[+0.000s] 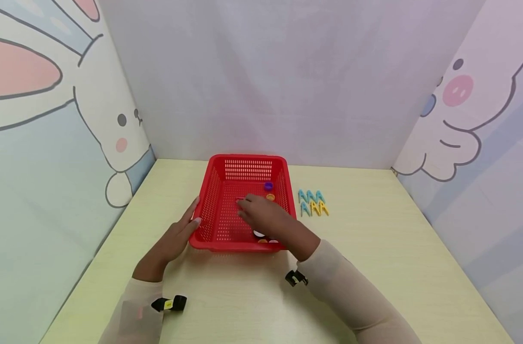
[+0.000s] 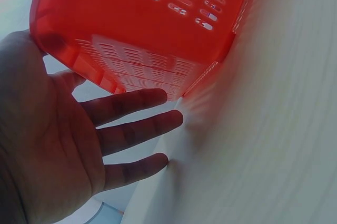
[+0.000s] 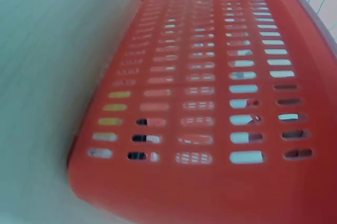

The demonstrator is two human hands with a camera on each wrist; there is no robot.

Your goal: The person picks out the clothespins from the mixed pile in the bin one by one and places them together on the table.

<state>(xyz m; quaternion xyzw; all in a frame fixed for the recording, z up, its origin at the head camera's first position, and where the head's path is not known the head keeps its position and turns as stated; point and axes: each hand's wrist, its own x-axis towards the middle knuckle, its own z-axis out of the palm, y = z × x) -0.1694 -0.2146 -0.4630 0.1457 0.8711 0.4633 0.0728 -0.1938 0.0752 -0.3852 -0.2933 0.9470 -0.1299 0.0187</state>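
Observation:
A red plastic basket (image 1: pixel 240 246) with slotted walls stands on the table. My left hand (image 1: pixel 175 241) is at its left side, thumb over the rim. In the left wrist view, the other fingers (image 2: pixel 139 132) of that hand stretch out straight and spread beside the outer wall. Inside the basket, my right hand (image 1: pixel 263 216) reaches down with bent fingers. A thin pink piece (image 1: pixel 240 198) shows right at its fingertips; I cannot tell whether they grip it. The right wrist view has the basket's slotted wall (image 3: pixel 205 182) in front of that hand, hiding most of it.
Along the basket's right side lie a purple cap (image 1: pixel 268 186), a yellow cap (image 1: pixel 270 197) and a round black-and-white piece (image 1: pixel 259 234). Several small A-shaped pieces stand in two rows on the table, blue ones (image 1: pixel 310 196) and yellow ones (image 1: pixel 323 208). Printed cloth walls surround the table.

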